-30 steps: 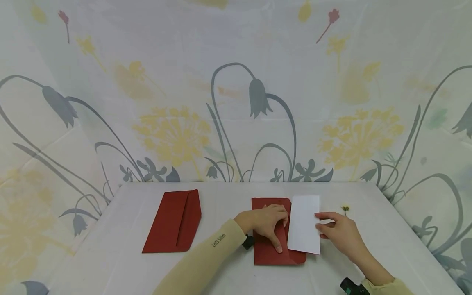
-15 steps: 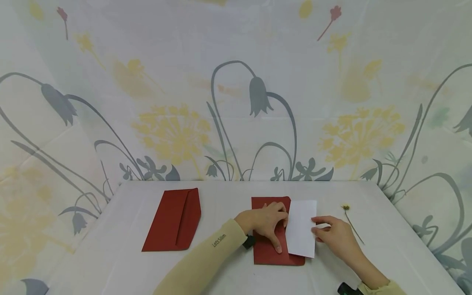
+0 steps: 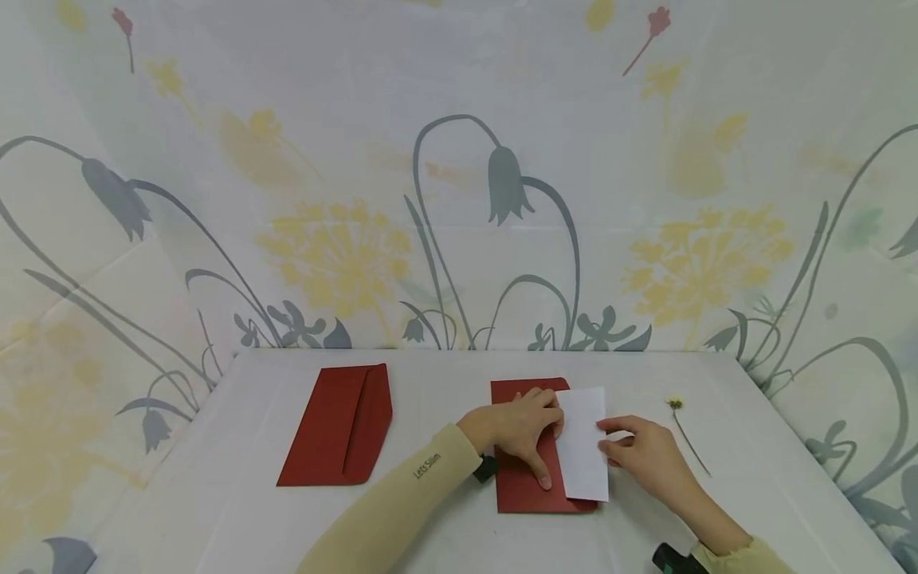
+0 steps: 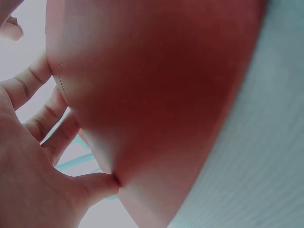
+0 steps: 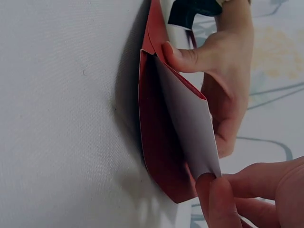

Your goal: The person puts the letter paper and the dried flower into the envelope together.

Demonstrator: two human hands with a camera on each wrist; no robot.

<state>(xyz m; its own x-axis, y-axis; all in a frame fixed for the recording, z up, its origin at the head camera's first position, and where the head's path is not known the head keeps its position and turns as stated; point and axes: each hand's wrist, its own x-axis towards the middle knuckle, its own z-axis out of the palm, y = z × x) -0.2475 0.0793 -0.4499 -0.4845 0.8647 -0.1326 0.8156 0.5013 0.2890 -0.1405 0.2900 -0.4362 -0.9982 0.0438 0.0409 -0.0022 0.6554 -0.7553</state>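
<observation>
My left hand (image 3: 512,426) presses with spread thumb and fingers on a red envelope (image 3: 519,502) lying on the table. Seen from the left wrist, its thumb and fingertips touch the red paper (image 4: 156,95) along one edge. A blank white card (image 3: 582,446) sits with its left part in the envelope's mouth, its right part sticking out. My right hand (image 3: 645,454) pinches the card's right edge between thumb and fingers. In the right wrist view the envelope's mouth gapes, with the red flap (image 5: 164,142) spread beneath the tilted card (image 5: 190,118).
A second red envelope (image 3: 330,430), its flap unfolded to the right, lies on the left of the white table (image 3: 430,383). A dried yellow flower (image 3: 676,405) on a thin stem lies right of my right hand. A floral-print cloth (image 3: 459,159) hangs behind the table.
My right hand has moved left, and the white card has slid left with it, further into the envelope. The flower's stem has come into sight. My left hand stays on the envelope.
</observation>
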